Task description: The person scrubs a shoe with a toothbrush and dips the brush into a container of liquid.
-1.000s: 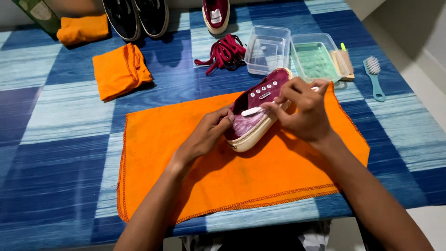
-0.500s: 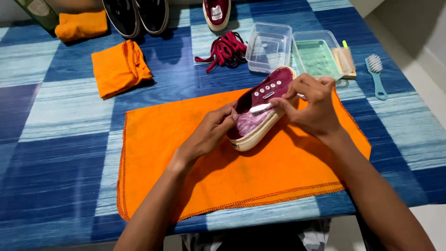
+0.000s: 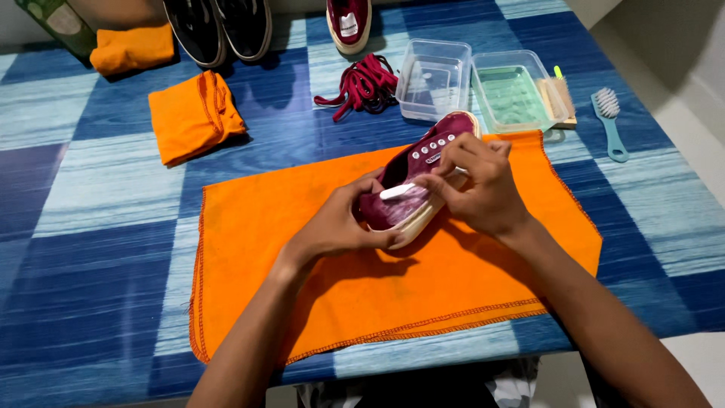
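A maroon sneaker (image 3: 427, 151) without laces lies on its side on a spread orange cloth (image 3: 302, 287), near the middle of the table. My left hand (image 3: 340, 223) grips its heel end and white sole. My right hand (image 3: 479, 185) reaches over the shoe from the right. It holds a small white brush (image 3: 396, 190) with the head pressed against the wet fabric near the heel. The brush handle is hidden in my fingers.
Behind the cloth lie maroon laces (image 3: 362, 83), a clear empty tub (image 3: 434, 79), a tub of greenish water (image 3: 513, 94), a wooden brush (image 3: 560, 102) and a teal brush (image 3: 610, 121). A folded orange cloth (image 3: 195, 117), black shoes (image 3: 219, 26) and the second maroon sneaker (image 3: 349, 23) sit further back.
My right hand has made small strokes with the white brush over the heel area. The shoe and my left hand have stayed almost in place.
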